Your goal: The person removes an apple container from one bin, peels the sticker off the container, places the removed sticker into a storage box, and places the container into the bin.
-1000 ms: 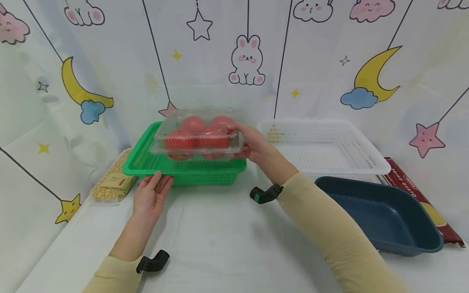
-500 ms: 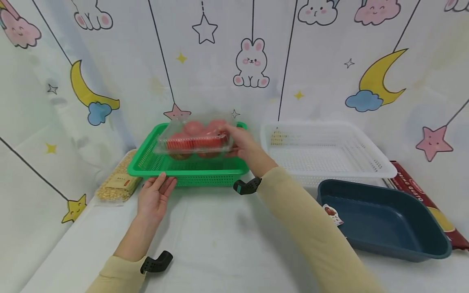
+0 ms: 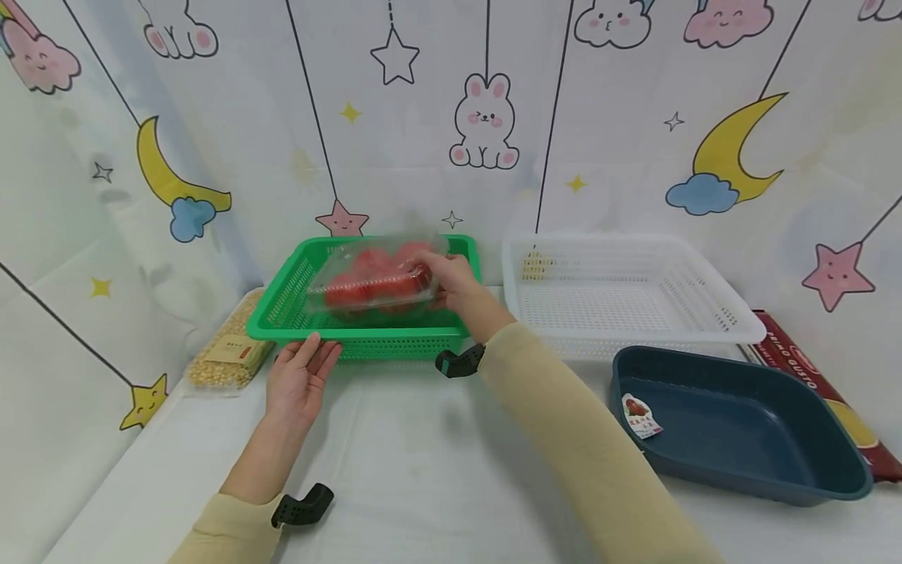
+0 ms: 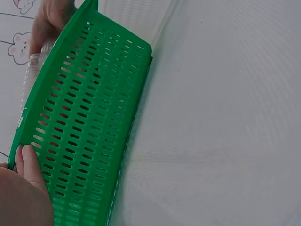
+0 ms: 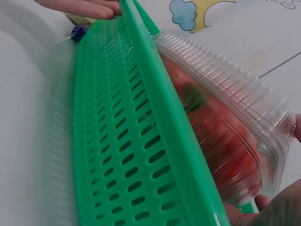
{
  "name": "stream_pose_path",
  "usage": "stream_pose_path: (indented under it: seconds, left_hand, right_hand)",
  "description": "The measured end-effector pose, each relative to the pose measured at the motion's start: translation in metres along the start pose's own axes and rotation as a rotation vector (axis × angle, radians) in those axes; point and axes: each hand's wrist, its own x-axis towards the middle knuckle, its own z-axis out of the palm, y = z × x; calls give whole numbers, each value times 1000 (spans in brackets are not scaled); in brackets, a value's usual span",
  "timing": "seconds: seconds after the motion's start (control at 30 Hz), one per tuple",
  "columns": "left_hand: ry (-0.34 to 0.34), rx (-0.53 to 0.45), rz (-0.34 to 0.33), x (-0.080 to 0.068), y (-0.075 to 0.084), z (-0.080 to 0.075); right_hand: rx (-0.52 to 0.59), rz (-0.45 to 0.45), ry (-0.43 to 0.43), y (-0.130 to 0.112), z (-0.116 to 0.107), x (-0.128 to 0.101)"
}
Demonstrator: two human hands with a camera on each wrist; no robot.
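My right hand (image 3: 458,286) grips the right end of a clear plastic clamshell box (image 3: 326,280) of red tomatoes (image 3: 369,288). The box tilts inside the green basket (image 3: 395,345), partly below its rim. In the right wrist view, a green stem (image 5: 193,98) shows on one tomato through the plastic, close behind the basket's wall. Palm upward, my left hand (image 3: 296,384) touches the basket's front rim with nearly straight fingers. In the left wrist view, its fingers (image 4: 32,162) lie just under the rim against the slotted wall.
A white basket (image 3: 719,313) stands right of the green one. In front of it, a dark blue basin (image 3: 733,423) holds a small tomato-picture card (image 3: 640,415). A maroon bag (image 3: 799,368) lies behind the basin. Left are a bag of yellow kernels (image 3: 225,356) and a lollipop (image 5: 79,33).
My right hand has lowered the tomato box and shifted it slightly left, from above the green basket down into it. My left hand keeps its place at the rim.
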Motion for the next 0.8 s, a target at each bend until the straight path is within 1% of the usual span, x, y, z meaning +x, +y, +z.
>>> stream_pose_path:
  seconds: [0.17,0.27,0.4,0.57,0.8]
  left_hand:
    - [2,7,-1,0,0,0]
    - [1,10,-3,0,0,0]
    - [-1,15,-6,0,0,0]
    - [-12,16,-11,0,0,0]
    - [-15,-1,-15,0,0,0]
  right_hand:
    - [-30,12,13,6,4,0]
    - [-31,19,4,8,4,1]
    - [-47,30,-30,10,3,1]
    - [-60,50,-69,5,-1,1]
    - [-7,102,-113,-4,-5,-1]
